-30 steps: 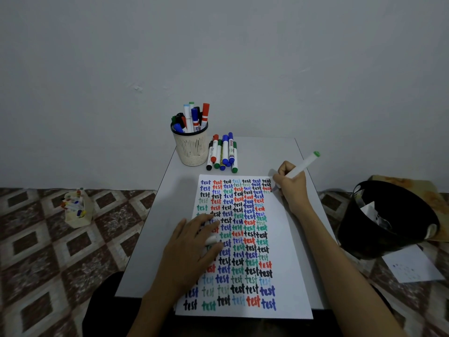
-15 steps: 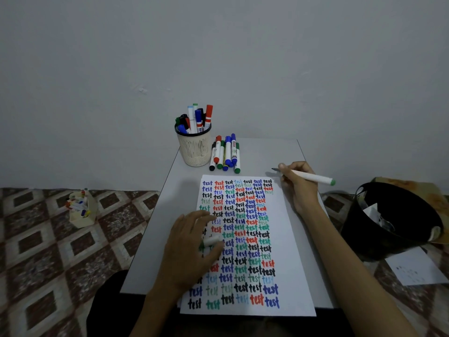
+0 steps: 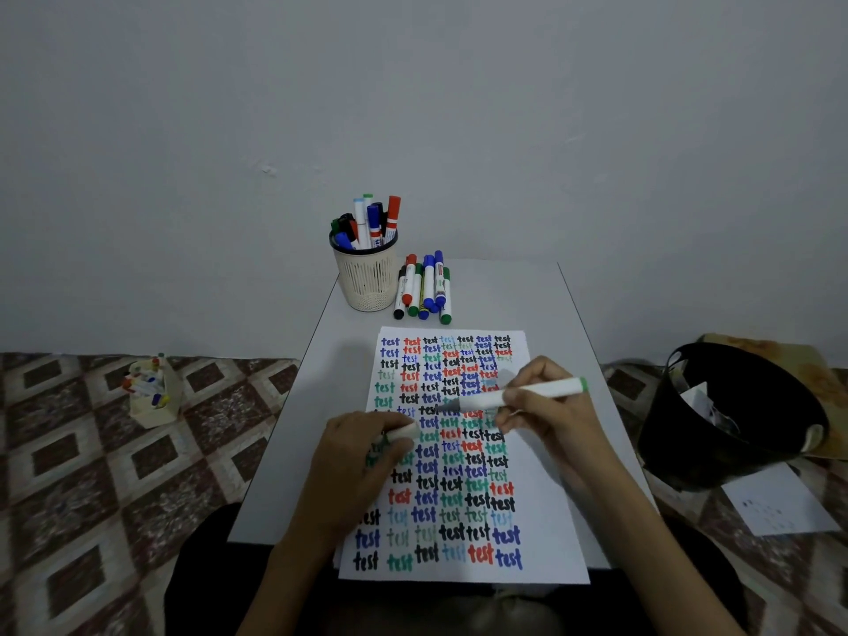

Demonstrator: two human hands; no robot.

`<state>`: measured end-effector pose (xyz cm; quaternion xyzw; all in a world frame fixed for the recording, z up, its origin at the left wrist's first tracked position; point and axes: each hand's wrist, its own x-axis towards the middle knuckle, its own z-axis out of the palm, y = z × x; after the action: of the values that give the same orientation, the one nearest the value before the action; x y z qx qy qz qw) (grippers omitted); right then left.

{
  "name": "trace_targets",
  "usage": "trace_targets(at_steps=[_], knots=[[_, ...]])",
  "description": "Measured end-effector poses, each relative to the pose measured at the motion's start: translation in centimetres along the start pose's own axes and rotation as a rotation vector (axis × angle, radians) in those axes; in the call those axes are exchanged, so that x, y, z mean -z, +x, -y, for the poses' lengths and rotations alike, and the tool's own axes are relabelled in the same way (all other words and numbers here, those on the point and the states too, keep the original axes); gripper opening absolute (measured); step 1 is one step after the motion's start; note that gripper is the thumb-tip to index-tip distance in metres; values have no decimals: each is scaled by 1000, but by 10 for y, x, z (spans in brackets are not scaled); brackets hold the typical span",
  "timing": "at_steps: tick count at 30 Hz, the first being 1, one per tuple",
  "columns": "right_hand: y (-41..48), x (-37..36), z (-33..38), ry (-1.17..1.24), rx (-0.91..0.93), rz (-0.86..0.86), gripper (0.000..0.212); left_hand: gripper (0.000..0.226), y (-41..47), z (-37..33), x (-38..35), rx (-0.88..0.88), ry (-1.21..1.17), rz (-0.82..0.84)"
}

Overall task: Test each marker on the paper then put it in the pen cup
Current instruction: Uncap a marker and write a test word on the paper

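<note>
— While the right hand (image 3: 546, 406) pinches the green marker (image 3: 518, 394) level over the paper (image 3: 546, 534), which step is this?
— Recapping, I judge; the left hand (image 3: 362, 456) seems to pinch its cap (image 3: 404, 432), though that is blurred.
— And next?
— Tip into cap, pressed home, then carried to the pen cup (image 3: 365, 280) at eleven o'clock on the desk (image 3: 504, 296), beside the loose markers (image 3: 424, 286).

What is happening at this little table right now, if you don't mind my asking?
A person is testing markers. The right hand holds an uncapped white marker with a green end sideways over the white paper covered in coloured "test" words; the left hand grips its cap. More markers wait beside the cream mesh pen cup.
</note>
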<state>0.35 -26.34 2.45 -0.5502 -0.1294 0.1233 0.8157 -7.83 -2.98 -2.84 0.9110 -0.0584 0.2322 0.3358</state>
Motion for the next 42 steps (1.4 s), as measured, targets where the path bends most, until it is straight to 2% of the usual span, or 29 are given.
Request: trace_targets(at_steps=[4,12,18,31,36,38,42], knots=[[-10,0,-9,20,1,-5,18,41,0,-3,1,-21,-27,20],[-19,-11,-13,-16,-23,12,14,29,-1,-9,4,-60,-92,45],[-23,-24,-18,-21,-64,11,12,20,0,-14,11,-55,-260,26],[-27,-34,-18,-61,-29,62,14,34,-1,-12,15,-62,-303,22],[-16,-15,15,-176,-224,351,21,30,-1,-14,15,-8,-345,-48],[-7,-9,27,-292,-254,436,27,25,-1,-12,15,13,-373,-78],[10,-22,22,-913,-93,447,22,19,0,-12,15,2,-354,-64]])
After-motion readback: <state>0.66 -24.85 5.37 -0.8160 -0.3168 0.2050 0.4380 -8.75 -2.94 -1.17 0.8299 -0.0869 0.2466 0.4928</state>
